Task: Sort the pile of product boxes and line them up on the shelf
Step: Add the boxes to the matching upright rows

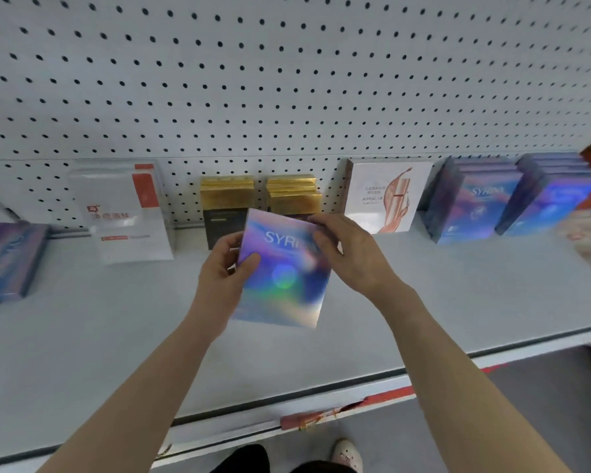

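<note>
While both hands met at the centre of the frame, the holographic box point(284, 285) marked SYR was held between them over the grey shelf point(116, 336), tilted with its face toward the camera. The left hand point(224, 271) gripped the box's left edge, thumb curled over the front. The right hand point(350, 257) pinched its upper right corner, fingers bent over the top edge. Just behind it, against the pegboard point(287, 80), stood gold-topped boxes point(227, 189) in two stacks, partly hidden. Left of centre leaned a white and red box point(123, 213), and at the far left lay a blue-purple box point(7, 261). Right of centre stood a white box with a pink figure point(386, 196), then two rows of matching boxes point(471, 199) toward the right edge.
</note>
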`<state>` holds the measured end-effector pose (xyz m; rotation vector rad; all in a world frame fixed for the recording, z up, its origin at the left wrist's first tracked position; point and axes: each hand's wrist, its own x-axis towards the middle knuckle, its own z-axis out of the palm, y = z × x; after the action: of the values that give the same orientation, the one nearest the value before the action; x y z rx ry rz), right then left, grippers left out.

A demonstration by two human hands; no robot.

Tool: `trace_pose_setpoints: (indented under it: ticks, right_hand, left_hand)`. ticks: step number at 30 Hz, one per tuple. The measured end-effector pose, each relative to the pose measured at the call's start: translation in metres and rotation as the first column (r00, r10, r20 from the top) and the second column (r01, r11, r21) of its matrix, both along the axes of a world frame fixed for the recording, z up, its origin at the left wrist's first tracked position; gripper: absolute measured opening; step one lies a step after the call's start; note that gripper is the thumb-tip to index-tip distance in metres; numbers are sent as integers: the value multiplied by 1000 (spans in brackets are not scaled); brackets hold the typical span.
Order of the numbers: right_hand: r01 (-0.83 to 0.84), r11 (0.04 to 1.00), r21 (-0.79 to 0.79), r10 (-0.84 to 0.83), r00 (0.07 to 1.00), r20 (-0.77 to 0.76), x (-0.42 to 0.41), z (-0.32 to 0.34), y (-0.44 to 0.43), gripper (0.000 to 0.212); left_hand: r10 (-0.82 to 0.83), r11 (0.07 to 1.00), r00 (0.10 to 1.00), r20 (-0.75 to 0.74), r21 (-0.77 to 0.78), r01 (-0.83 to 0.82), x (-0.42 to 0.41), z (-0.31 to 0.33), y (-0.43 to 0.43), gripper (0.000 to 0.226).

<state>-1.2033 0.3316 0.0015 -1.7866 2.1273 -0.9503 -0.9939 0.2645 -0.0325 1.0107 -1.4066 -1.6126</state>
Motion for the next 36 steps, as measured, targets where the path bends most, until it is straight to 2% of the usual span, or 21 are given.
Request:
trace_pose_setpoints:
  ticks: [7,11,13,15,17,20,22,26,31,33,36]
  right_hand:
    - [49,982,185,-91,969,229,-66,11,62,25]
    - [82,991,102,-96,984,149,-130,15,110,19]
    - [112,992,65,-114,993,34,-174,17,134,20]
    - [133,990,49,-129,988,-85,-222,20,157,25]
    - [139,989,39,-132,979,-154,-268,24,175,28]
    - [122,992,7,-117,967,-228,-327,27,183,27]
    - [100,995,2,-96,960,-263,-358,25,177,25]
    - [0,1000,-18,-5,963,-269,-395,13,147,23]
    - [-59,993,-98,31,964,-263,-415,-7,107,20]
    - [-60,987,-151,13,956,-293,-420,-12,98,21]
    - [-104,979,-178,37,938,-344,-422,-13,91,37]
  left_hand:
    - [-167,977,977,130,-115,182,-75,3,41,40]
    - [-240,949,960,143,-175,263,-141,11,66,21]
    - [-201,919,953,228,-293,264,-176,17,69,19]
    - [-99,839,928,358,-471,271,-211,22,67,26]
    - [19,720,885,465,-621,311,-247,29,66,35]
    - [109,560,805,583,-705,435,-304,37,59,43]
    - [175,451,728,663,-711,539,-336,36,53,58]
    - [203,459,594,779,-611,645,-379,39,51,82]
    - [389,322,445,807,-572,755,-402,39,53,96]
    - [477,277,430,766,-596,754,-405,37,54,99]
    - [440,300,472,764,-620,725,-408,36,59,100]
